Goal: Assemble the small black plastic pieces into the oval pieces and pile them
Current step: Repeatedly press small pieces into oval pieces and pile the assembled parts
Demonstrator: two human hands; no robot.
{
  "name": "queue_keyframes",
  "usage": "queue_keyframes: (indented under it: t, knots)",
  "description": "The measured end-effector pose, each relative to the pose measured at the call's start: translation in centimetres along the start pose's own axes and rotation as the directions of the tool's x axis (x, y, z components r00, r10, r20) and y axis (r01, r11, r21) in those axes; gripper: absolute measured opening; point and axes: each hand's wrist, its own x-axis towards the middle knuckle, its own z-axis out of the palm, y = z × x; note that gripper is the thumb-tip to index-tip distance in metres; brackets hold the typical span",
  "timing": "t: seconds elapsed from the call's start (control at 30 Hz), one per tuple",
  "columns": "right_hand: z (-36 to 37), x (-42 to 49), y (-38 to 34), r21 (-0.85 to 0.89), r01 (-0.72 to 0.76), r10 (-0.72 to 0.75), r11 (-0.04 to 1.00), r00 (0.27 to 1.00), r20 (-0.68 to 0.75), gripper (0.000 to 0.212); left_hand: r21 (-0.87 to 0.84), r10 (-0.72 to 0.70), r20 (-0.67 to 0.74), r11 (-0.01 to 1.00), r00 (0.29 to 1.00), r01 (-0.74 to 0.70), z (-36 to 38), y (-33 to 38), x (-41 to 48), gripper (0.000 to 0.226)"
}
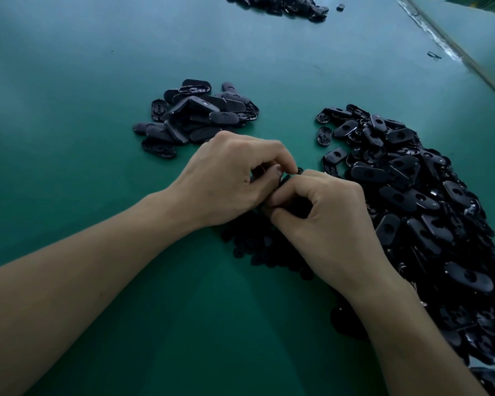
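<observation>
Forearms reach in from the near edge. The left hand and right hand meet with fingers curled, together pinching a mostly hidden black plastic piece. Small round black plastic pieces lie beneath them on the green desk. A large heap of black oval plastic pieces lies right, and a smaller oval pile just beyond.

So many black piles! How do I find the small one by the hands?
On the green table, look just beyond the left hand. The small pile of ovals lies there, much smaller than the heap on the right and nearer than the far pile.
</observation>
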Motion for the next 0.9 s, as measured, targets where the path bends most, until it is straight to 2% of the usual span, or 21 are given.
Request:
queue_keyframes:
  t: [0.9]
  knots:
    - [-0.05, 0.08, 0.14, -0.038, -0.016, 0.013, 0.999, 0.997, -0.077, 0.016, 0.03, 0.005, -0.043, 1.0, 0.999, -0.003, -0.19, 0.23, -0.07, 0.02]
